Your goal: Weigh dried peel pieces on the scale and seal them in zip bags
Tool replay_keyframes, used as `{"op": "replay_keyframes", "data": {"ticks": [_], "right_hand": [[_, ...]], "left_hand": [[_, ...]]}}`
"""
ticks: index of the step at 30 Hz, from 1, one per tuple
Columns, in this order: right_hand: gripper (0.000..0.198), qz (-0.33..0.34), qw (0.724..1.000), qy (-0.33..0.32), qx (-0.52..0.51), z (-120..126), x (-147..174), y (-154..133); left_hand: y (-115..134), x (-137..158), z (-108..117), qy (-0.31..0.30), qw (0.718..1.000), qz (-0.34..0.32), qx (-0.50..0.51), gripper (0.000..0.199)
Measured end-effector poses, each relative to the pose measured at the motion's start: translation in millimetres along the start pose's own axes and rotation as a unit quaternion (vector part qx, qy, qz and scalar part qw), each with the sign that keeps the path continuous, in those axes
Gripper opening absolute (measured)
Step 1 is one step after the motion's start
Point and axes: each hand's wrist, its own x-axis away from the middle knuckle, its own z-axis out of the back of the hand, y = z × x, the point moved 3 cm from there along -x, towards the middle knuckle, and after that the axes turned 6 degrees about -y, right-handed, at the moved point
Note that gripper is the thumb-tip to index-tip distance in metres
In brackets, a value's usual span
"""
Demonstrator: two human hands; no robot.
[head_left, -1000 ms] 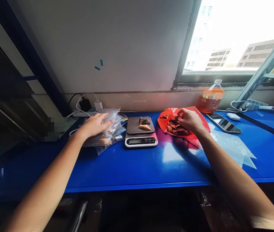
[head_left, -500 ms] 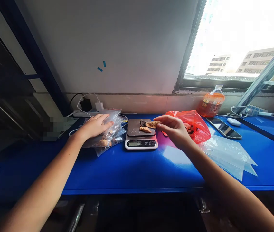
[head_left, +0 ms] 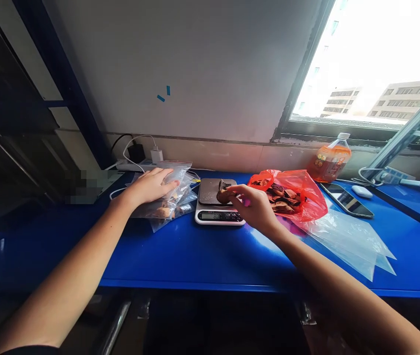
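Note:
My right hand (head_left: 250, 204) pinches dried brown pieces (head_left: 223, 192), curled and peel-like, over the dark plate of a white kitchen scale (head_left: 201, 217). Whether they touch the plate is hard to tell. Small crumbs lie on the plate; the digits on the display are too small to read surely. To the left, my left hand (head_left: 150, 190) rests with fingers outstretched on a pile of clear zip bags (head_left: 180, 199), some with tan pieces inside. Right of the scale, an open red plastic bag (head_left: 315, 197) holds many more dried brown pieces (head_left: 284, 197).
Flat clear bags (head_left: 354, 241) lie on the blue table (head_left: 180, 261) at the right. Behind them are a phone (head_left: 346, 199), a white rounded case (head_left: 362, 191) and a bottle of orange drink (head_left: 330, 160). Chargers (head_left: 156, 155) and cables stand along the wall.
The dried pieces that lay on the scale plate are now gathered in my right hand, which has moved left over the scale. More of the red bag's contents shows. My left hand stays on the bags.

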Motion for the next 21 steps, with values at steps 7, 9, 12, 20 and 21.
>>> {"op": "replay_keyframes", "data": {"ticks": [7,9,12,20,21], "right_hand": [[0.019,-0.012,0.984,-0.099,0.148,-33,-26,-4],[0.017,-0.012,0.973,-0.098,0.21,-38,-29,-3],[0.015,0.002,0.961,-0.07,0.269,-37,-29,-4],[0.015,0.078,0.959,0.182,0.202,43,-12,-24],[0.015,0.068,0.956,0.203,0.201,54,-9,-22]], "left_hand": [[3,6,1,0.0,1.0,0.003,0.023,0.07],[4,8,0,0.0,1.0,0.004,0.024,0.07],[5,9,0,0.003,1.0,-0.004,0.021,0.069],[4,7,0,-0.007,0.999,-0.008,0.034,0.07],[4,6,0,-0.009,0.999,-0.009,0.036,0.07]]}}
